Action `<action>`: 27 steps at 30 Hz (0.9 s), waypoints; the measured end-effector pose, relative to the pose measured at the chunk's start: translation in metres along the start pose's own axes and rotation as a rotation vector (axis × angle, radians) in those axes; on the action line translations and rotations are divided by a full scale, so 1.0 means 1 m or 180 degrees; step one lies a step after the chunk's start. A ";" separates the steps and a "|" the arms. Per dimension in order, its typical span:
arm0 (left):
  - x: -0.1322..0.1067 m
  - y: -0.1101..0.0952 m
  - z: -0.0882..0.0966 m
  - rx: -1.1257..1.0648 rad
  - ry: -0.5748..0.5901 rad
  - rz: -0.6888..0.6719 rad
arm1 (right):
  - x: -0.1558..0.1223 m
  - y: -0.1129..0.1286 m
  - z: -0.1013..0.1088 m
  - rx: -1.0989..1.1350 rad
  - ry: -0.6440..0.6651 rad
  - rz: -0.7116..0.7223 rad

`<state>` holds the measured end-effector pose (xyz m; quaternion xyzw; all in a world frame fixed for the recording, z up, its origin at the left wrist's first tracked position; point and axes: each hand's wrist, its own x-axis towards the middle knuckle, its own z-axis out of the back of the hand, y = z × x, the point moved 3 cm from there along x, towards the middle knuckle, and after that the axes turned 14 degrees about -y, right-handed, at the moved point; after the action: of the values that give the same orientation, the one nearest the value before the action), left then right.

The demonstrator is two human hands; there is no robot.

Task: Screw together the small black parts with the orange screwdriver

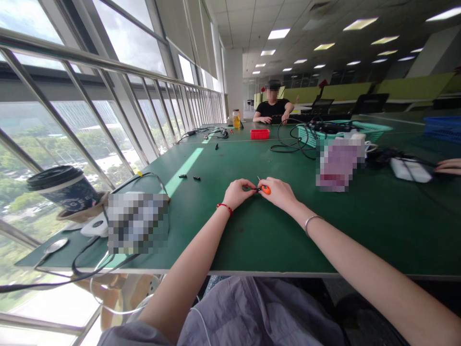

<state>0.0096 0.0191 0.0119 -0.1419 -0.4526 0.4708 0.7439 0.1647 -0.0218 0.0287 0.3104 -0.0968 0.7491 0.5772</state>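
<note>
Inward of worktop (234, 245)'s near edge | left hand (240, 192) pinched small black piece (258, 190); right hand (278, 193) clasped orange tool (266, 190) | piece sat between both hands, left of tool; axis unclear

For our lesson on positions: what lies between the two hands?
A small black piece, at the left hand, and an orange item, in the right hand; the head view shows both.
</note>
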 end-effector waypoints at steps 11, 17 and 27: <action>0.001 -0.002 0.002 0.0042 -0.0003 -0.0103 | 0.000 -0.002 0.001 0.0043 0.0010 -0.0132; 0.001 -0.002 0.002 0.0073 -0.0052 -0.0139 | 0.000 -0.004 -0.006 -0.0024 0.0065 -0.0105; 0.001 -0.003 0.004 0.0197 -0.0169 -0.0334 | 0.001 -0.010 -0.001 0.0269 -0.0127 -0.0098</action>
<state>0.0085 0.0174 0.0166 -0.0823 -0.4643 0.4486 0.7592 0.1734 -0.0168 0.0264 0.3509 -0.0717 0.7372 0.5730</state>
